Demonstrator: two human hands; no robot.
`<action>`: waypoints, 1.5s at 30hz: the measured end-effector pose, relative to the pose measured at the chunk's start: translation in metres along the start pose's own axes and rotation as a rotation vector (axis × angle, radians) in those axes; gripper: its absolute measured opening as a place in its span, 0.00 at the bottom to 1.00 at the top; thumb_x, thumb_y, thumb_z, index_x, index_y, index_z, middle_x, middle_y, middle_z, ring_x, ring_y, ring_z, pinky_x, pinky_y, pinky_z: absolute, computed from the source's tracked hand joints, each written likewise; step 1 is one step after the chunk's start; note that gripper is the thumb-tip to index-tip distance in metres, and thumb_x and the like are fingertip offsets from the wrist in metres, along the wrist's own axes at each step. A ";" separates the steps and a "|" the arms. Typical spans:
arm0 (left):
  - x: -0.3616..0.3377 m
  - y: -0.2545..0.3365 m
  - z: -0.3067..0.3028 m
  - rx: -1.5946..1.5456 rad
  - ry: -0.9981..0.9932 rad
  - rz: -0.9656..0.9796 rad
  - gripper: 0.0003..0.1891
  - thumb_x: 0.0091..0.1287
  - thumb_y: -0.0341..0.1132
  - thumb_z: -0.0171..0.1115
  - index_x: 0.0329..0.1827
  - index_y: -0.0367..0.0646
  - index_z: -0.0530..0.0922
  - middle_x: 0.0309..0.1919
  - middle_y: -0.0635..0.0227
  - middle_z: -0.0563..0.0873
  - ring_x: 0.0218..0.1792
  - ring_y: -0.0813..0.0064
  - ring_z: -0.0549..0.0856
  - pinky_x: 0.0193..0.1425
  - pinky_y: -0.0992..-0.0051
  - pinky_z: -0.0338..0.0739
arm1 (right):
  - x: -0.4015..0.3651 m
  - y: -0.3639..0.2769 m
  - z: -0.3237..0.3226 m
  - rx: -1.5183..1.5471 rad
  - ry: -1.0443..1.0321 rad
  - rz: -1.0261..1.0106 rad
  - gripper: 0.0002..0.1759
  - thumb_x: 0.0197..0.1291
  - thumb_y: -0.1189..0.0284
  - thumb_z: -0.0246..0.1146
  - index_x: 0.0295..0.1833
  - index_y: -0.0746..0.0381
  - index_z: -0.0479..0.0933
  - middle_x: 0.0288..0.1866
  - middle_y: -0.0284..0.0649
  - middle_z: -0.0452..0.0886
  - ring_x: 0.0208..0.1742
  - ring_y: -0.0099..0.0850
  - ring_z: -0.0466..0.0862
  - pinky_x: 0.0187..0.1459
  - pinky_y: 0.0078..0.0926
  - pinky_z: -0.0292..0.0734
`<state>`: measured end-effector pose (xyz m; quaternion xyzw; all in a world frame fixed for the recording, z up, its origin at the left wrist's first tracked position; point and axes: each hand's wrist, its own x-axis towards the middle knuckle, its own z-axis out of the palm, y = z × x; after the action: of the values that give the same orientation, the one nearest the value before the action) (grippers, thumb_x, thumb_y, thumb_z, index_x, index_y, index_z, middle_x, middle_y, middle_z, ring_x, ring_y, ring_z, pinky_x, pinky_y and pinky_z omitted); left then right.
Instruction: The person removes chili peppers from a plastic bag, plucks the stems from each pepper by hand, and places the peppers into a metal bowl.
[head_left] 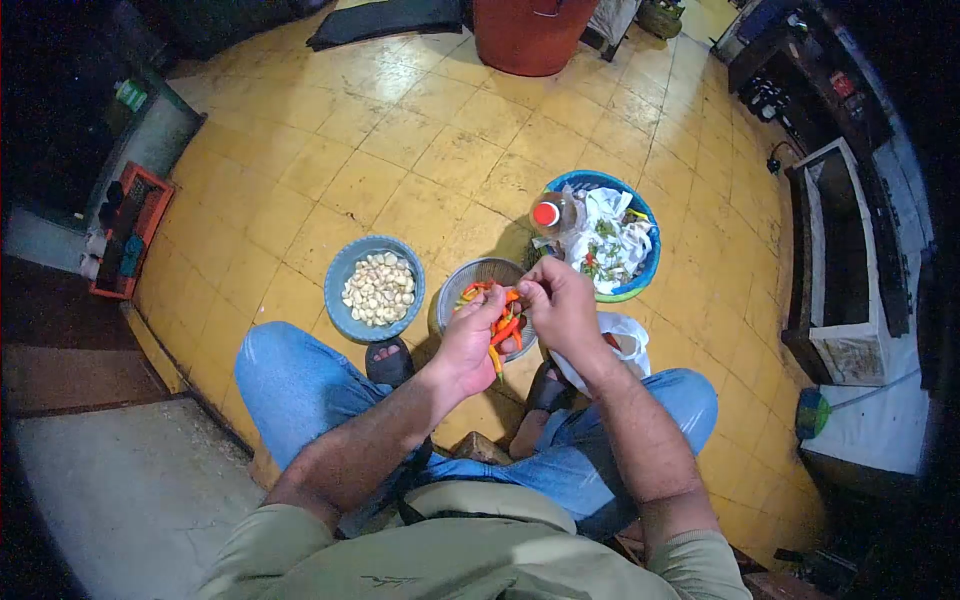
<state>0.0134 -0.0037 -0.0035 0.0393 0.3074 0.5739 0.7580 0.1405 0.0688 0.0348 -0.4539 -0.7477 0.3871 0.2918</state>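
My left hand is closed around several red and orange chili peppers, with one yellow-orange chili hanging below the fingers. At the left fingertips, an orange-red chili reaches toward my right hand, whose thumb and forefinger pinch its end. Both hands are above a metal mesh colander on the floor, partly hidden by them, with more chilies inside. To its left stands a grey-blue plastic bowl of peeled garlic cloves.
A blue basin at the right holds white plastic, green stems and a red-capped bottle. A white plastic bag lies by my right foot. Farther off are a red bucket, an orange crate and a white-framed stand.
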 end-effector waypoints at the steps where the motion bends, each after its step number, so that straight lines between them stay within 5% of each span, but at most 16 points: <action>1: -0.001 0.000 0.000 0.001 -0.001 -0.001 0.16 0.76 0.47 0.48 0.55 0.47 0.74 0.41 0.74 0.81 0.34 0.83 0.79 0.24 0.85 0.67 | 0.000 -0.001 0.002 -0.226 0.071 -0.160 0.06 0.53 0.80 0.65 0.32 0.66 0.73 0.27 0.43 0.79 0.30 0.39 0.80 0.33 0.33 0.73; 4: -0.004 0.001 0.005 0.019 0.063 -0.031 0.16 0.76 0.48 0.49 0.54 0.48 0.74 0.40 0.74 0.81 0.33 0.84 0.77 0.24 0.86 0.67 | 0.003 -0.001 0.005 -0.297 0.114 -0.339 0.09 0.48 0.80 0.65 0.30 0.65 0.70 0.27 0.49 0.71 0.33 0.53 0.73 0.36 0.45 0.70; 6: -0.005 0.002 0.008 -0.031 0.104 -0.019 0.13 0.75 0.46 0.52 0.48 0.47 0.75 0.35 0.74 0.79 0.27 0.83 0.74 0.23 0.82 0.68 | 0.005 0.004 0.004 -0.313 0.114 -0.374 0.09 0.48 0.80 0.65 0.33 0.64 0.70 0.26 0.48 0.70 0.32 0.51 0.72 0.37 0.46 0.69; 9: -0.004 0.003 0.004 -0.021 0.220 0.016 0.14 0.74 0.47 0.54 0.49 0.46 0.75 0.35 0.73 0.79 0.29 0.82 0.75 0.24 0.83 0.68 | 0.014 0.007 -0.010 -0.288 0.333 -0.363 0.06 0.51 0.81 0.63 0.37 0.64 0.76 0.32 0.48 0.77 0.37 0.50 0.78 0.40 0.44 0.74; 14: -0.001 0.001 -0.004 -0.024 0.233 0.004 0.17 0.73 0.50 0.55 0.52 0.45 0.75 0.36 0.72 0.79 0.32 0.80 0.77 0.25 0.82 0.70 | 0.034 0.048 -0.071 -0.386 0.466 -0.170 0.16 0.53 0.79 0.61 0.50 0.62 0.80 0.39 0.48 0.82 0.42 0.46 0.82 0.44 0.40 0.77; 16: 0.000 0.001 -0.004 -0.030 0.195 0.007 0.18 0.73 0.50 0.55 0.52 0.45 0.74 0.36 0.72 0.79 0.32 0.80 0.77 0.25 0.82 0.71 | 0.036 0.052 -0.080 -0.771 0.582 -0.191 0.16 0.55 0.79 0.60 0.51 0.63 0.81 0.41 0.47 0.84 0.43 0.45 0.84 0.48 0.33 0.78; 18: 0.000 0.003 -0.002 -0.057 0.214 -0.030 0.18 0.72 0.51 0.55 0.52 0.46 0.75 0.36 0.71 0.78 0.32 0.80 0.77 0.26 0.82 0.71 | 0.030 0.046 -0.076 -0.708 0.550 -0.180 0.16 0.56 0.76 0.63 0.51 0.64 0.81 0.42 0.47 0.84 0.43 0.42 0.84 0.48 0.33 0.79; 20: -0.001 0.005 0.005 -0.067 0.255 -0.033 0.19 0.73 0.52 0.54 0.51 0.46 0.75 0.36 0.72 0.79 0.32 0.79 0.77 0.26 0.82 0.71 | 0.023 0.028 -0.061 -0.292 0.208 -0.055 0.17 0.55 0.73 0.65 0.51 0.64 0.81 0.41 0.49 0.83 0.43 0.44 0.83 0.48 0.36 0.78; 23: -0.002 0.003 0.004 -0.048 0.271 -0.031 0.20 0.73 0.54 0.51 0.51 0.47 0.76 0.36 0.72 0.78 0.32 0.79 0.77 0.27 0.81 0.70 | 0.012 0.010 -0.031 -0.126 0.039 -0.109 0.16 0.55 0.72 0.65 0.51 0.62 0.82 0.39 0.50 0.83 0.41 0.44 0.84 0.45 0.36 0.79; 25: -0.001 0.003 0.003 -0.022 0.243 -0.022 0.21 0.73 0.55 0.50 0.51 0.47 0.76 0.36 0.72 0.78 0.32 0.78 0.77 0.27 0.81 0.70 | 0.010 0.015 -0.015 -0.068 -0.168 -0.080 0.14 0.57 0.73 0.66 0.49 0.64 0.82 0.41 0.46 0.84 0.36 0.34 0.85 0.40 0.29 0.79; 29: -0.002 0.003 0.002 -0.030 0.258 -0.055 0.25 0.73 0.58 0.47 0.56 0.46 0.75 0.38 0.71 0.78 0.35 0.78 0.77 0.30 0.79 0.70 | 0.015 0.018 -0.009 -0.198 -0.224 -0.094 0.13 0.56 0.74 0.66 0.48 0.64 0.82 0.41 0.46 0.84 0.35 0.35 0.85 0.39 0.29 0.79; 32: -0.001 0.003 0.000 -0.044 0.281 -0.053 0.27 0.74 0.59 0.45 0.59 0.46 0.74 0.40 0.70 0.77 0.36 0.77 0.76 0.31 0.78 0.71 | 0.018 0.018 -0.011 -0.139 -0.140 -0.036 0.11 0.55 0.73 0.64 0.43 0.65 0.82 0.40 0.49 0.84 0.40 0.46 0.84 0.43 0.36 0.79; 35: -0.002 0.003 0.004 -0.049 0.319 -0.046 0.27 0.75 0.59 0.42 0.59 0.46 0.74 0.40 0.70 0.77 0.36 0.78 0.76 0.31 0.77 0.71 | 0.017 0.023 -0.009 -0.171 0.010 -0.199 0.09 0.55 0.72 0.65 0.41 0.64 0.83 0.39 0.47 0.83 0.41 0.45 0.83 0.43 0.38 0.78; 38: -0.002 0.003 0.003 -0.051 0.307 -0.037 0.26 0.76 0.57 0.40 0.57 0.47 0.75 0.38 0.71 0.79 0.33 0.78 0.76 0.31 0.77 0.71 | 0.012 0.008 -0.012 -0.050 -0.200 -0.155 0.10 0.53 0.72 0.67 0.42 0.62 0.83 0.37 0.47 0.83 0.42 0.43 0.83 0.45 0.38 0.77; 41: -0.002 0.000 0.000 -0.023 0.254 -0.034 0.24 0.77 0.56 0.39 0.57 0.48 0.75 0.39 0.74 0.80 0.34 0.79 0.77 0.32 0.79 0.71 | 0.004 0.006 -0.002 -0.096 -0.356 -0.291 0.06 0.53 0.77 0.69 0.37 0.63 0.81 0.32 0.38 0.76 0.33 0.31 0.82 0.37 0.29 0.78; 45: 0.001 -0.003 -0.010 -0.022 0.167 -0.029 0.23 0.77 0.54 0.39 0.57 0.50 0.75 0.41 0.74 0.82 0.34 0.80 0.78 0.32 0.79 0.71 | 0.002 0.019 0.009 0.074 -0.354 -0.113 0.08 0.51 0.71 0.69 0.32 0.63 0.78 0.32 0.45 0.76 0.37 0.42 0.78 0.41 0.37 0.74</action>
<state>0.0109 -0.0072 -0.0135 -0.0215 0.3635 0.5676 0.7384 0.1409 0.0736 0.0142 -0.3247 -0.7970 0.4712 0.1934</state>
